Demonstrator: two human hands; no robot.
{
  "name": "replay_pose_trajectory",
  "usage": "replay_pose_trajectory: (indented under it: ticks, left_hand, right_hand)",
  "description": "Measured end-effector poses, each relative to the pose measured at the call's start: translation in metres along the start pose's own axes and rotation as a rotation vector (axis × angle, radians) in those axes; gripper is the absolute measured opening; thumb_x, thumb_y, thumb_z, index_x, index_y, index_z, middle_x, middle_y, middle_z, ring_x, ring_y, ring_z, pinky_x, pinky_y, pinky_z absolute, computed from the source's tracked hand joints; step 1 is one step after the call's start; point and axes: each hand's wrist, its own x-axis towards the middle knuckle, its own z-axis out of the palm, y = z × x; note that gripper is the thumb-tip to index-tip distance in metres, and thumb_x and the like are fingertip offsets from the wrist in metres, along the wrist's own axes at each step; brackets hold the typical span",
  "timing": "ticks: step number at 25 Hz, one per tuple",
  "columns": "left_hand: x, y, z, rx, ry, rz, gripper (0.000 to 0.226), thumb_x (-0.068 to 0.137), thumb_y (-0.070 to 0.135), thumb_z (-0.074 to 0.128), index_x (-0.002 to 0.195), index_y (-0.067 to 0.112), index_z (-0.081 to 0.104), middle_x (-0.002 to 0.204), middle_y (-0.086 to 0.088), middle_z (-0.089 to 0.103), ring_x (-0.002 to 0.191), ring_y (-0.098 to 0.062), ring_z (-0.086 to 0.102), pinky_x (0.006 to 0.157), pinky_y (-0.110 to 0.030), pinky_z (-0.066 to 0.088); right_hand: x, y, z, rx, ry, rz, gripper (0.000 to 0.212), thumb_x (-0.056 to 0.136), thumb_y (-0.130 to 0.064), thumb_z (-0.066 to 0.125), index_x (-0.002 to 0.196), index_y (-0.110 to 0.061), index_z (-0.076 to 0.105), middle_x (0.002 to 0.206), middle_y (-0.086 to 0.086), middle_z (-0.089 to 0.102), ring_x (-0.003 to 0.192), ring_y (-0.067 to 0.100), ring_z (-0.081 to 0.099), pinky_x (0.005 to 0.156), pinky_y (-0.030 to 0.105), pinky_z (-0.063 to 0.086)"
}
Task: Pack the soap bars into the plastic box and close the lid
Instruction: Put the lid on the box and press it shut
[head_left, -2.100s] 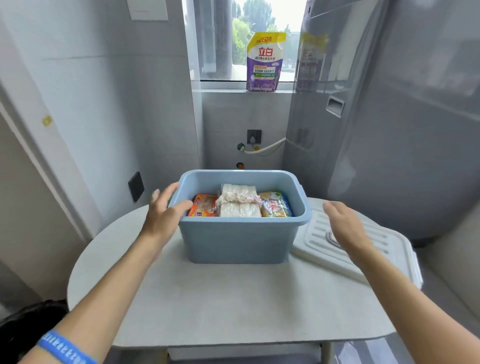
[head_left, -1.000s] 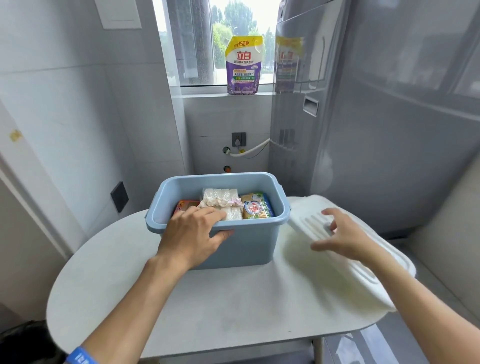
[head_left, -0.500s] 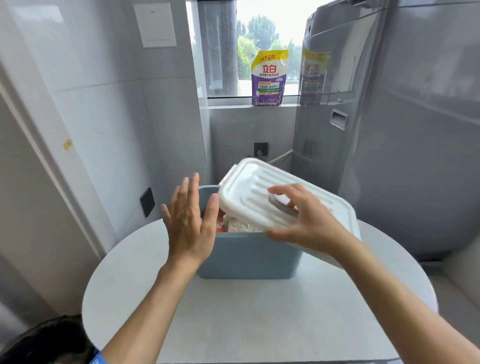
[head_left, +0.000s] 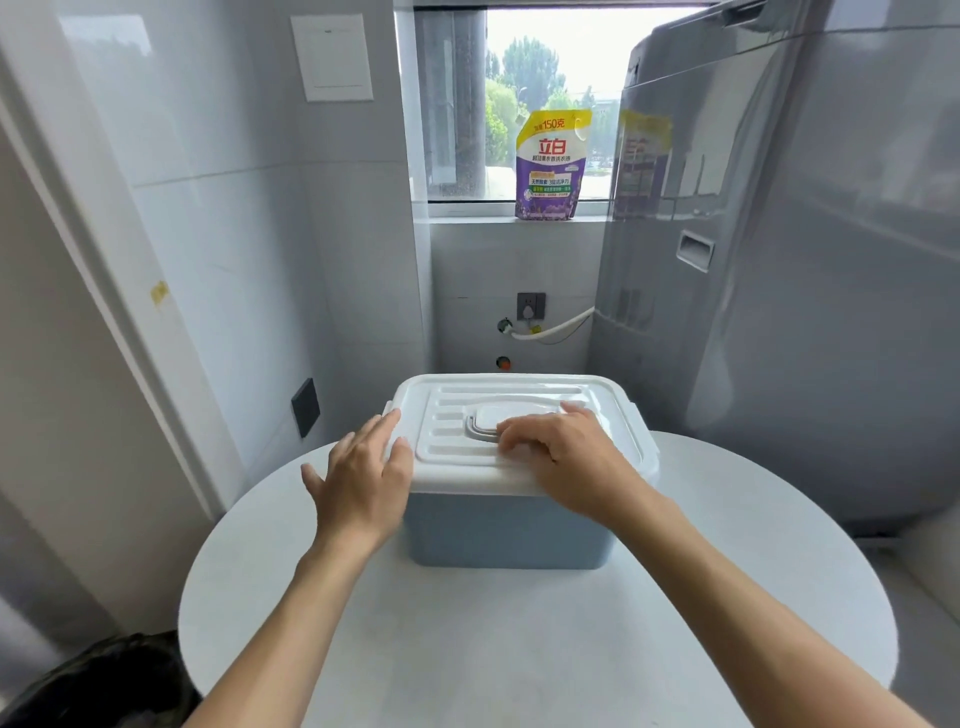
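One white lid (head_left: 524, 415) seated on one blue box (head_left: 498, 535); two hands laid flat: left hand (head_left: 363, 483) at lid's left edge, right hand (head_left: 566, 452) on top, fingers spread, nothing clasped.

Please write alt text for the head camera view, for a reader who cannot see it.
A white ribbed plastic lid sits on a blue plastic box on a round white table. The right hand rests on top; the left hand touches its left edge.
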Motion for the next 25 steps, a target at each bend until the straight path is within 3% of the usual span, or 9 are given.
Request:
replay_pose_trajectory:
  ticks: [3,5,7,10,13,15,17,20,25]
  left_hand:
    - [-0.003,0.005,-0.003,-0.200,-0.054,-0.114,0.045,0.098,0.034,0.030,0.138,0.047,0.044,0.148,0.010,0.047,0.136,-0.023,0.037,0.113,-0.061,0.001]
    - [-0.004,0.008,0.000,-0.265,-0.065,-0.156,0.048,0.096,0.035,0.029,0.142,0.046,0.038,0.150,0.010,0.045,0.137,-0.024,0.035,0.113,-0.060,-0.001]
    - [-0.004,0.009,0.002,-0.360,-0.081,-0.224,0.059,0.089,0.043,0.032,0.147,0.042,0.029,0.153,0.008,0.039,0.140,-0.027,0.033,0.115,-0.059,0.002]
    - [-0.005,0.006,-0.001,-0.525,-0.127,-0.318,0.069,0.079,0.051,0.037,0.145,0.031,0.034,0.151,0.001,0.042,0.135,-0.027,0.039,0.113,-0.055,0.025]
    - [-0.008,0.012,-0.003,-0.649,-0.139,-0.358,0.040,0.087,0.044,0.044,0.121,0.025,0.052,0.124,-0.005,0.060,0.108,-0.026,0.056,0.089,-0.040,0.045]
    - [-0.009,0.011,-0.002,-0.677,-0.113,-0.377,0.024,0.089,0.043,0.049,0.106,0.027,0.056,0.113,-0.002,0.062,0.103,-0.025,0.058,0.076,-0.035,0.044]
    - [-0.009,0.010,-0.002,-0.664,-0.079,-0.377,0.020,0.084,0.045,0.052,0.094,0.028,0.055,0.106,0.001,0.061,0.103,-0.026,0.057,0.070,-0.032,0.041]
    - [-0.007,0.009,0.001,-0.655,-0.044,-0.403,0.040,0.085,0.044,0.056,0.115,0.017,0.056,0.116,-0.003,0.058,0.109,-0.027,0.053,0.080,-0.036,0.039]
    - [-0.004,0.010,0.004,-0.494,0.163,-0.274,0.038,0.070,0.044,0.052,0.082,0.008,0.052,0.077,-0.004,0.058,0.076,-0.032,0.053,0.069,-0.040,0.042]
  right_hand:
    - [-0.020,0.039,-0.002,-0.062,0.297,0.424,0.042,0.085,-0.016,0.058,0.126,-0.021,0.060,0.134,0.000,0.063,0.123,0.025,0.054,0.110,0.050,0.031]
    - [-0.033,0.063,-0.014,0.427,0.220,0.838,0.070,0.078,-0.044,0.070,0.138,-0.016,0.048,0.140,0.004,0.055,0.125,0.026,0.052,0.104,0.045,0.038]
    - [-0.039,0.074,-0.020,0.814,0.084,1.037,0.092,0.064,-0.060,0.076,0.136,-0.009,0.050,0.136,0.006,0.056,0.122,0.026,0.053,0.103,0.042,0.039]
    - [-0.039,0.073,-0.017,0.896,0.145,1.054,0.084,0.060,-0.056,0.081,0.124,-0.006,0.059,0.126,0.011,0.064,0.115,0.027,0.059,0.103,0.043,0.043]
    - [-0.037,0.070,-0.013,0.919,0.321,0.991,0.094,0.063,-0.046,0.085,0.137,-0.001,0.047,0.133,0.012,0.060,0.120,0.030,0.058,0.103,0.043,0.044]
    - [-0.036,0.068,-0.011,0.726,0.447,0.940,0.092,0.066,-0.043,0.084,0.140,-0.007,0.044,0.127,0.007,0.062,0.113,0.028,0.060,0.101,0.045,0.046]
    - [-0.037,0.068,-0.006,0.717,0.511,0.874,0.065,0.070,-0.035,0.082,0.124,-0.008,0.058,0.110,0.010,0.069,0.095,0.024,0.065,0.090,0.042,0.052]
    - [-0.040,0.070,-0.006,0.896,0.523,0.788,0.020,0.077,-0.019,0.078,0.095,-0.011,0.072,0.089,0.009,0.074,0.073,0.018,0.065,0.069,0.031,0.053]
    - [-0.039,0.070,-0.009,0.893,0.523,0.714,0.009,0.078,-0.011,0.075,0.087,-0.009,0.075,0.077,0.008,0.075,0.068,0.017,0.064,0.062,0.027,0.053]
